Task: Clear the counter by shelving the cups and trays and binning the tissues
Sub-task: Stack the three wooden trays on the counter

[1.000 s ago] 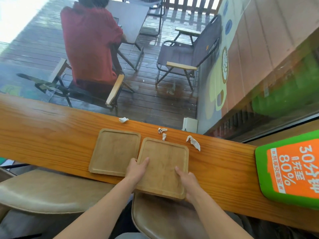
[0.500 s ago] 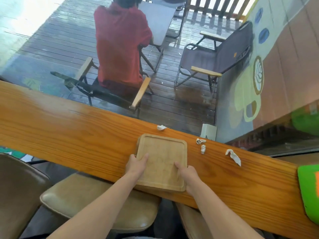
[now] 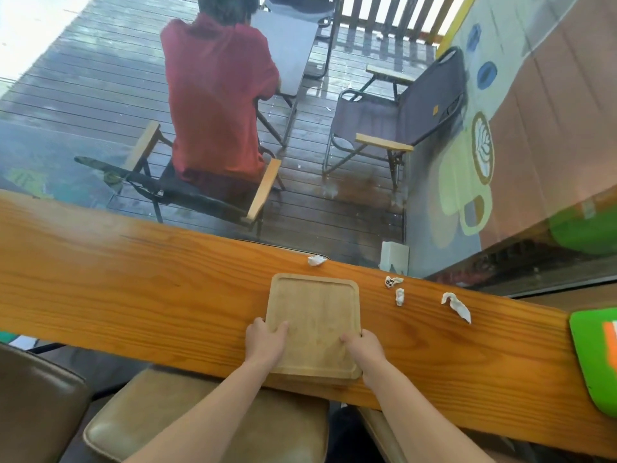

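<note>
Trays (image 3: 314, 322) now stacked, both hands' fingers (image 3: 279, 329) pinching the pile's near edge on the counter (image 3: 133, 279), ready for shelving.

**Counter: surface contents**

Wooden counter (image 3: 133, 279), orange-brown, glossy, grain visible. Stacked wooden trays (image 3: 314, 315) are set at the near edge, the lower one seen only as a rim beneath. Four crumpled tissues are recorded: one (image 3: 316, 260) at the far edge beyond the trays, two small ones (image 3: 393, 281) (image 3: 399, 296) right of the trays, one longer piece (image 3: 456, 306) further right. A green sign (image 3: 594, 355) lies at the right end.
</note>
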Motion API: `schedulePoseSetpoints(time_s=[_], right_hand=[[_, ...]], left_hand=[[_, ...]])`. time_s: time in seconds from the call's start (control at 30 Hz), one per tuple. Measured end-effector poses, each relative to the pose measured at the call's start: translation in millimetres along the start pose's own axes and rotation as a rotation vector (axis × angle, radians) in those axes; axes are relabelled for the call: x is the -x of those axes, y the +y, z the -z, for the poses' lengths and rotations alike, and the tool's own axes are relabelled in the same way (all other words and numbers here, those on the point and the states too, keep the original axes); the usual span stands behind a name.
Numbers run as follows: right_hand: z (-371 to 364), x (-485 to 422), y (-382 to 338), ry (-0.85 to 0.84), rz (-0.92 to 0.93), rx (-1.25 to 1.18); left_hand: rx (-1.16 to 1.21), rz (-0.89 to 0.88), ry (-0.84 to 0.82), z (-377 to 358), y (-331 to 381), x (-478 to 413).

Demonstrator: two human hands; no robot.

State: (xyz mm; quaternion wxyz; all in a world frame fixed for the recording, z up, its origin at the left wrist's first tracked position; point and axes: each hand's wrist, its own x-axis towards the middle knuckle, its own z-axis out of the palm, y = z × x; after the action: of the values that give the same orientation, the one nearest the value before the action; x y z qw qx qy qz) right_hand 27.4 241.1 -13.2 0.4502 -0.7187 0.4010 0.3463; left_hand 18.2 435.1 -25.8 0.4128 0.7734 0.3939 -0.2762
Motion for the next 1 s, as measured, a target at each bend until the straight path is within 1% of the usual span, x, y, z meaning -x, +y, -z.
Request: schedulePoseSetpoints(time_s=[0.2,0.27,0.4,0.5,0.73,0.87,1.0], right_hand=[[-10.8,7.4,-3.5,0.088,0.024,0.139],[-12.2,10.4,-4.3,0.099,0.025,0.172],[-8.2,9.6,-5.5,0.08,0.024,0.18],[-5.2,9.2,-4.8,0.052,0.02,0.165],[-7.7,12.5,9.1,0.023,-0.006,0.041],[-5.5,13.4,9.4,0.021,-0.039,0.022],[-2.2,6.0,7.7,0.007,-0.07,-0.025]], left_hand=[[-0.267,-0.08,0.052,1.5,3.0,7.8],[-0.3,-0.078,0.033,4.4,6.2,8.5],[-0.274,-0.082,-0.027,10.5,8.1,2.4],[-0.198,-0.091,-0.065,13.9,5.2,-3.2],[-0.142,-0.112,-0.085,19.8,-1.0,0.9],[-0.155,-0.114,-0.109,22.5,-0.1,-0.4],[-0.129,-0.076,-0.102,21.9,6.7,-5.2]])
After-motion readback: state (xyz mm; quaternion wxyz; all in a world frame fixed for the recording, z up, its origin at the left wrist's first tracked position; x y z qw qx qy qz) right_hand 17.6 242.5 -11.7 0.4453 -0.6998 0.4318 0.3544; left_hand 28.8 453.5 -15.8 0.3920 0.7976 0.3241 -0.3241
